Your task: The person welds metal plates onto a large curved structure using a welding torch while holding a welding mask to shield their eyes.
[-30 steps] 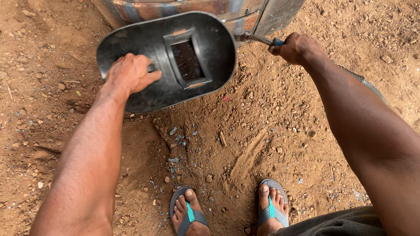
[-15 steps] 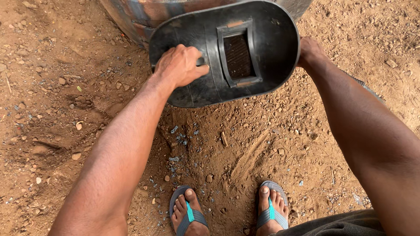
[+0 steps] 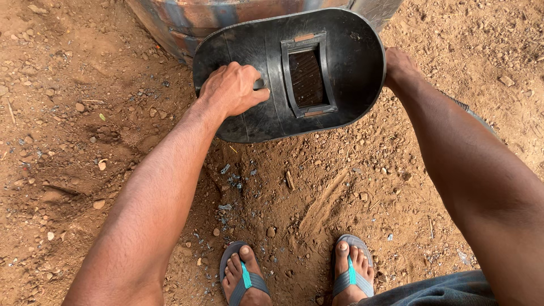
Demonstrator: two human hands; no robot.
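Note:
My left hand (image 3: 232, 89) is closed around the handle inside a black hand-held welding shield (image 3: 351, 62), held with its hollow side facing me. A dark rectangular viewing window (image 3: 306, 76) sits in the shield's middle. My right hand (image 3: 400, 66) reaches in from the right, and its fingers are hidden behind the shield's right edge, so what it holds cannot be seen. Both hands are over a rusty, banded metal drum (image 3: 187, 20) at the top of the view.
Reddish dirt ground (image 3: 85, 113) with small stones, wood chips and grey metal scraps (image 3: 226, 170) lies below. My feet in grey and teal flip-flops (image 3: 243, 277) stand at the bottom, beside a fold of dark cloth (image 3: 436, 289).
The shield has moved right with my left hand and now covers my right hand's fingers and the thin tool it held a second ago.

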